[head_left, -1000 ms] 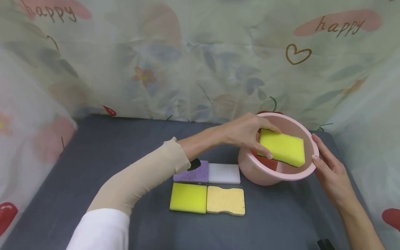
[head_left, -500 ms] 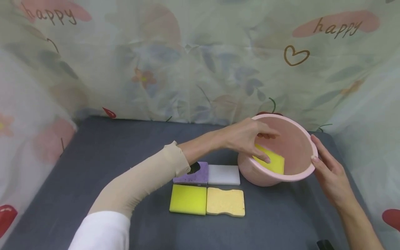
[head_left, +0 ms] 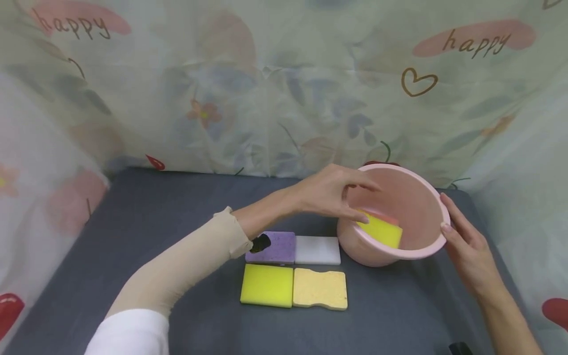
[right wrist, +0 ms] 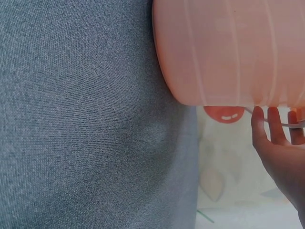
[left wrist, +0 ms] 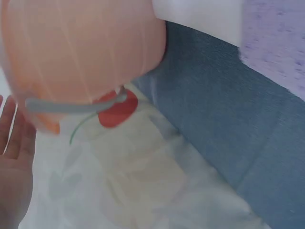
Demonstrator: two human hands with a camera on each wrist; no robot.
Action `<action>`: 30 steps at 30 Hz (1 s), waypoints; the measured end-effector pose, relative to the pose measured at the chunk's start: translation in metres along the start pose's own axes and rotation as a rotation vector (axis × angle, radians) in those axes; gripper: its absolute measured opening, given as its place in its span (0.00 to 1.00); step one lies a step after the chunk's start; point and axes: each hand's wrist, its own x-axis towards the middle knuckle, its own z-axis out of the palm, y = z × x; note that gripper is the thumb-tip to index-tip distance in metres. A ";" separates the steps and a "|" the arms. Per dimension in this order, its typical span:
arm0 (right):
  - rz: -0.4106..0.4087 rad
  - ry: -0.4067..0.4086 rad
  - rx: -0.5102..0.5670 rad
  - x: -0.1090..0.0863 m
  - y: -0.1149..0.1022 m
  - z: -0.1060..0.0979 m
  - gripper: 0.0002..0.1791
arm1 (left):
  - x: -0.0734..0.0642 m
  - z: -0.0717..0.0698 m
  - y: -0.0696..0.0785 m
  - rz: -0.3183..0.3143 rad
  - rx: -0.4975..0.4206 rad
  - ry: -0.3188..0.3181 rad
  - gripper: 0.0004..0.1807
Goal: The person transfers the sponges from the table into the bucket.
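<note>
A pink bucket (head_left: 368, 249) stands tilted toward me at the right. In it lies a yellow sponge (head_left: 385, 232), with a sliver of a reddish item (head_left: 391, 220) showing behind it. My left hand (head_left: 326, 192) is over the bucket's left rim, thumb and fingers spread apart with nothing between them; its fingers (left wrist: 19, 138) also appear beside the bucket wall in the left wrist view. My right hand (head_left: 470, 246) grips the bucket's right rim, thumb on the edge and fingers (right wrist: 274, 126) against the outside.
Left of the bucket, four-cornered pads lie in two rows: a purple sponge (head_left: 281, 247) and white sponge (head_left: 317, 250) behind, a yellow sponge (head_left: 267, 286) and wavy-edged cream sponge (head_left: 319, 289) in front. A patterned curtain (head_left: 266, 113) surrounds the dark grey table (head_left: 199, 197).
The yellow sponge went from my left hand down into the bucket and was let go. My left hand then drew back leftward. My right hand has stayed on the rim.
</note>
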 end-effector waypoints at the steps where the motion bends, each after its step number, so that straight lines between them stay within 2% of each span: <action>1: 0.000 -0.001 0.003 0.000 0.000 0.000 0.33 | -0.006 -0.003 -0.001 -0.007 -0.013 0.022 0.32; 5: -0.019 -0.006 0.043 0.000 0.002 0.000 0.33 | -0.029 -0.013 -0.008 -0.040 -0.056 0.083 0.32; 8: -0.034 -0.007 0.054 -0.001 0.004 0.000 0.33 | -0.043 -0.016 -0.013 -0.070 -0.051 0.089 0.32; 13: -0.032 -0.011 0.049 -0.002 0.004 -0.001 0.33 | -0.057 -0.016 -0.016 -0.101 -0.009 0.077 0.31; 20: -0.040 -0.017 0.035 -0.001 0.002 0.000 0.33 | -0.079 -0.019 -0.014 -0.151 0.020 0.077 0.32; 26: -0.025 -0.004 0.005 -0.002 0.001 0.000 0.34 | -0.100 -0.019 -0.019 -0.186 0.008 0.123 0.35; 30: -0.037 -0.012 0.033 -0.001 0.002 -0.001 0.33 | -0.115 -0.017 -0.023 -0.204 0.006 0.142 0.36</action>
